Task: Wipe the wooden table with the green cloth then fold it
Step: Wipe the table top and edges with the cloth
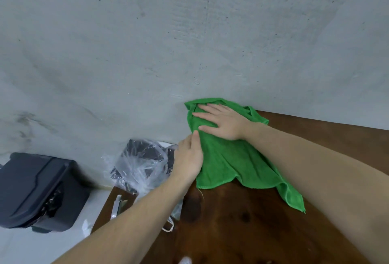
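The green cloth (pixel 229 160) lies spread and rumpled over the far left corner of the dark wooden table (pixel 242 221), up against the wall. My right hand (pixel 223 122) rests flat on the cloth's far end, fingers spread and pointing left. My left hand (pixel 189 156) sits at the cloth's left edge by the table's side, its thumb touching the fabric; its fingers are hidden from me.
A grey concrete wall (pixel 189 32) rises right behind the table. Left of the table, lower down, sit a clear plastic bag over dark items (pixel 141 165), a black case (pixel 40 190) on the pale floor, and a small brown surface holding a white object (pixel 116 207).
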Demonstrator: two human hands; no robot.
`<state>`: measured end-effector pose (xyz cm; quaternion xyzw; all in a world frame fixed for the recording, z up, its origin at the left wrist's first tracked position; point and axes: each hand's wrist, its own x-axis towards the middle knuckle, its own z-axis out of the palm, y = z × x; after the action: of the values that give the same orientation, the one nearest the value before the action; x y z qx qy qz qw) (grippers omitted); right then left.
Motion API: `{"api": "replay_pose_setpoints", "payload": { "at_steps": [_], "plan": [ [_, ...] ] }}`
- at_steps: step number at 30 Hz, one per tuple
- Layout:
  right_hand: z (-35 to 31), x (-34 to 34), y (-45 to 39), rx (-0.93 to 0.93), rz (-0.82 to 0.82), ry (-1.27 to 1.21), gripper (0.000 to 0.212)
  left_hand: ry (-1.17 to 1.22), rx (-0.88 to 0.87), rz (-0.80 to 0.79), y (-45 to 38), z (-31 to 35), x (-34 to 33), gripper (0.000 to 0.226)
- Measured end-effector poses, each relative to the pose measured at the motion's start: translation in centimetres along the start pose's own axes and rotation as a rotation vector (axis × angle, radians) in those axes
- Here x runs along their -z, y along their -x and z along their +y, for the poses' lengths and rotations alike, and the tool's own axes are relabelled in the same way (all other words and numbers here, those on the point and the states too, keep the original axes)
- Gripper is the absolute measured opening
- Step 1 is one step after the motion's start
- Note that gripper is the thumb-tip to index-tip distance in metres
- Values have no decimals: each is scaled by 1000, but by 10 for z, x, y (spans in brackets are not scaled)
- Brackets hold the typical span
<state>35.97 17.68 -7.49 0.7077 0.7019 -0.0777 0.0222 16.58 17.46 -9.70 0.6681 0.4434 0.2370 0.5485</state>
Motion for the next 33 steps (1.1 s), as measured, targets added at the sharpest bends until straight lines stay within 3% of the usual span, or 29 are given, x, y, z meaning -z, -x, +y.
{"api": "replay_pose_setpoints", "payload": {
  "at_steps": [10,16,19,23,28,33],
  "plan": [
    [34,-5,30,-187,53,-57,59,-45,-22,15,4,5,-1,46],
    [3,-8,16,-255,53,-1,59,-4,17,-9,5,9,3,51],
    [-18,-7,16,-219,20,-11,60,108,134,-4,3,7,5,62],
    [-47,-13,39,-88,13,-8,61,218,216,-5,8,-6,10,97],
    [-84,-24,101,33,-5,45,74,222,237,-64,54,-9,29,72],
    [-98,-32,154,169,13,56,70,103,211,-59,87,-24,46,79]
  ]
}}
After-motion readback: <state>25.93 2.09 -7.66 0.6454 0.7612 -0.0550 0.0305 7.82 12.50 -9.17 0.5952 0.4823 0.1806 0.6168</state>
